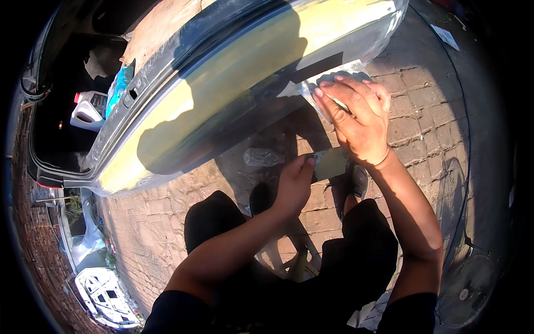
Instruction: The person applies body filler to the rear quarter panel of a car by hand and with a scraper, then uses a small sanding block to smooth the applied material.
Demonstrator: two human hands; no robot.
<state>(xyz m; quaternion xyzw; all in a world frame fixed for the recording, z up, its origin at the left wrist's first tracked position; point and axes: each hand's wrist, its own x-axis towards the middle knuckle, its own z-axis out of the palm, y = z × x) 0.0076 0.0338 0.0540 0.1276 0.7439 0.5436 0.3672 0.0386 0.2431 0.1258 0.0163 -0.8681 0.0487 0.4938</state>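
Note:
My left hand [295,186] is closed on a flat olive-green rectangular piece [331,166], low beside the car body panel [222,100]. The panel has pale yellow patches, grey areas and a dark band, with shadow across it. My right hand [359,119] is raised at the panel's lower right, fingers extended and slightly bent over a whitish, streaked patch [306,89]; I cannot tell whether anything lies beneath them. A clear plastic bottle [261,157] lies on the ground under the panel, left of my hands.
Inside the open car are a white jug [88,116] and a blue bag [118,89]. Brick paving [414,133] surrounds my legs. A cable [461,94] and a fan [464,292] are at right. A white panel [105,295] and a brick wall [28,234] are at left.

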